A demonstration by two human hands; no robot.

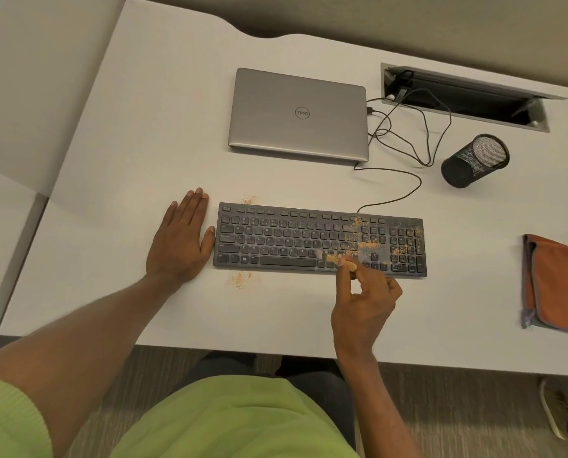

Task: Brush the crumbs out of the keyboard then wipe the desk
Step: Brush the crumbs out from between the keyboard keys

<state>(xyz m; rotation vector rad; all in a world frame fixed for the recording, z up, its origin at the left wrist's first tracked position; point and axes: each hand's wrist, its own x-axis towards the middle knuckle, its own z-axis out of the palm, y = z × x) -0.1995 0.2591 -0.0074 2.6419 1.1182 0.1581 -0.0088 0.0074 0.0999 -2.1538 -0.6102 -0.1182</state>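
White desk [143, 143] fills the view, w/ grey carpet seen below its near edge. Small wooden brush [332, 260] is pinched betw. thumb and fingertips of the right hand [363, 305], bristles down on the bottom key rows, just right of the space bar. Keyboard [276, 239] is flanked by the left hand [180, 242], laid flat just beside its left end, fingers straight, nothing held. Crumbs [371, 241] are massed over the arrow/numpad area. Short, light strokes along the key gaps twd one edge are advised, so crumbs aren't scattered. Folded orange cloth [557, 285] lies far right.
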